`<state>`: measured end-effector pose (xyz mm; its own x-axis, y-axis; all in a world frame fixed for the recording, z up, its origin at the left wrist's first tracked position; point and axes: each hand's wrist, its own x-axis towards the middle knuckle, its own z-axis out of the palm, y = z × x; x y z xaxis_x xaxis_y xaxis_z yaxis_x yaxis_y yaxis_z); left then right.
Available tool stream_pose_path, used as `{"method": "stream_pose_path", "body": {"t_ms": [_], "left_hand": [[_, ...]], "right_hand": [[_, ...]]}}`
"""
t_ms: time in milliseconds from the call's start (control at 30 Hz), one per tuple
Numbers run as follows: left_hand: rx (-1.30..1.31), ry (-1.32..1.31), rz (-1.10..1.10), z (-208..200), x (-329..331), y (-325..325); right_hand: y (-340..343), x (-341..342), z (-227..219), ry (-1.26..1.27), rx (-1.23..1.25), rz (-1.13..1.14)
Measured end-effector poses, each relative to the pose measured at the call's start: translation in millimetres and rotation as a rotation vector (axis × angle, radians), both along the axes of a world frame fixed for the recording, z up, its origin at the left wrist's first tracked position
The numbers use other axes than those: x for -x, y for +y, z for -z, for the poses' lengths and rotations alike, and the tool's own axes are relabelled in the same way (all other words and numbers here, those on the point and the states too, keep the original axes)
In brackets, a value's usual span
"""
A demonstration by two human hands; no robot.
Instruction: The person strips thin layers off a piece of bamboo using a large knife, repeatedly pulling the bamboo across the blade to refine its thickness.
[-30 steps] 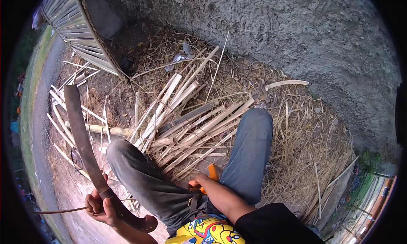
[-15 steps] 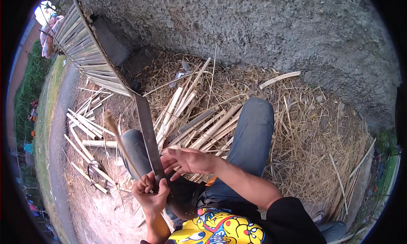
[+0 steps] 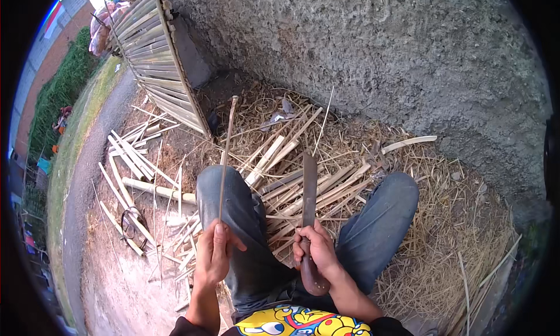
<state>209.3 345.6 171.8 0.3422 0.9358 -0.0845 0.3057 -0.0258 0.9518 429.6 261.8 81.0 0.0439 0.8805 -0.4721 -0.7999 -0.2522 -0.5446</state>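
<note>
Head view: knife (image 3: pixel 310 190) points away from the body, btwn L knee (image 3: pixel 220 187) & R knee (image 3: pixel 385 199). R hand (image 3: pixel 316 249) has fingers curled round its brown handle (image 3: pixel 315 283), just below the blade, prob. for firm control w/ skin off the edge. L of knife, well apart, L hand (image 3: pixel 213 254) pinches thin stick (image 3: pixel 226 155) under the thumb; one finger pokes out toward knife, rest mostly hidden, can't tell. Low grip prob. leaves stick's length free. Split strips (image 3: pixel 338 187) lie just beyond knife, maybe for easy reach; thick pole (image 3: pixel 160 190) L of knife. Slatted panel (image 3: pixel 157 62) stands far L of knife, near wall (image 3: pixel 373 56); what props it, can't tell.
</note>
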Motion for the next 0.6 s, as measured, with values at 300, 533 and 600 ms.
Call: {"method": "stream_pose_path", "body": {"t_ms": [300, 533, 600], "left_hand": [[0.171, -0.078, -0.028, 10.4, -8.0, -2.7], [0.081, 0.004, 0.067, 11.3, 4.7, -12.7], [0.097, 0.034, 0.079, 14.0, 4.4, -9.0]], "right_hand": [[4.8, -41.3, -43.4, -0.752, -0.264, 0.082], [15.4, -17.4, -68.1, -1.089, -0.315, -0.224], [25.7, -15.4, -70.8, -1.291, -0.394, -0.367]]}}
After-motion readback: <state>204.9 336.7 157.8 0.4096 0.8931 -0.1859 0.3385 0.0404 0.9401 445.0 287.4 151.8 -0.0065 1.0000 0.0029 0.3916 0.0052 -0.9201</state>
